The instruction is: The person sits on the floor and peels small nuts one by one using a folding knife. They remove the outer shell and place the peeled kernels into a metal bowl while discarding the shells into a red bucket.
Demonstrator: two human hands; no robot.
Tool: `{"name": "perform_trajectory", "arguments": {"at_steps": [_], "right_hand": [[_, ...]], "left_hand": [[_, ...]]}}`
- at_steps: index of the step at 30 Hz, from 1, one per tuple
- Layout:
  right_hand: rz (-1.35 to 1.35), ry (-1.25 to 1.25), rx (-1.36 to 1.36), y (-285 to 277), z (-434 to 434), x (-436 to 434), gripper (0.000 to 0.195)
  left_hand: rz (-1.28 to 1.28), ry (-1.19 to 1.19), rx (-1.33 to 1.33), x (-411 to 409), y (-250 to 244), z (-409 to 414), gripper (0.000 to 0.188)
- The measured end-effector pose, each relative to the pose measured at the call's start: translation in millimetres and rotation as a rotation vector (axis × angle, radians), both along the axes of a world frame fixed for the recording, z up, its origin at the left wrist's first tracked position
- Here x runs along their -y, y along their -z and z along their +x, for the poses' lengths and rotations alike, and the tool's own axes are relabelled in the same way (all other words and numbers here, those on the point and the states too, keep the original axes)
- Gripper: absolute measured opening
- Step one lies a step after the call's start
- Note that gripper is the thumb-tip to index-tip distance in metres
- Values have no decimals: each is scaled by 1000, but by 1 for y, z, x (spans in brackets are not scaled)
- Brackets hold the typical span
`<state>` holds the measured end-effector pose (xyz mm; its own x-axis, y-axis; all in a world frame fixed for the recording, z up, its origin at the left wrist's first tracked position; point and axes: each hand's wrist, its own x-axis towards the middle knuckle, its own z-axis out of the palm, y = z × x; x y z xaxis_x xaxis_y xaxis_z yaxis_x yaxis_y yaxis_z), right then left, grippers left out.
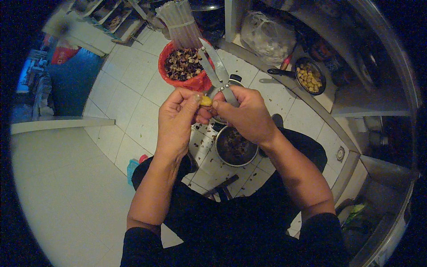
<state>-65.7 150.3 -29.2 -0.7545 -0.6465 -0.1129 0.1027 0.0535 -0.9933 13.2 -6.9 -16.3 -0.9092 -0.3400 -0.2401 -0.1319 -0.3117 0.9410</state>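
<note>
Between the thumb and fingers of my left hand [176, 111] is a small yellow peeled nut kernel [205, 100], which looks like a chestnut. My right hand [252, 111] holds kitchen scissors [218, 68] by the handle, blades spread and pointing away from me. The tip of my right thumb is close to the kernel; whether it touches cannot be told. Below my hands, a metal pot [235, 148] with dark nuts or shells stands on the floor. Beyond them is a bin lined with a red plastic bag [180, 81], full of brown shells. Another pot [237, 81] is partly hidden behind my right hand.
A black-handled pan [310, 78] of yellow kernels stands on a ledge at the right, near a clear plastic bag [267, 36]. Bundled translucent tubes [181, 28] rise behind the bin. Shell bits [196, 145] litter the tiles. A turquoise basket [132, 170] sits by my left knee.
</note>
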Motion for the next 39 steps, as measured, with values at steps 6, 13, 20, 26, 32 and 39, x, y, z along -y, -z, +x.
{"name": "perform_trajectory", "arguments": {"at_steps": [6,13,20,26,32,39], "right_hand": [[35,-8,-37,-7,0,2,11],[37,28,-13,-2,0,0,19],[8,59,-31,0,0,1,20],[20,67,-97,6,-2,2,20],[20,50,-52,-3,-2,1,18],[2,60,-56,7,-2,2,17]], "left_hand": [[7,3,-10,2,3,1,15],[-4,1,1,0,3,1,14],[34,-10,15,0,1,1,15],[6,-23,3,-1,2,-1,14],[17,-9,-3,-1,3,-1,12],[54,10,28,-2,1,-1,15]]}}
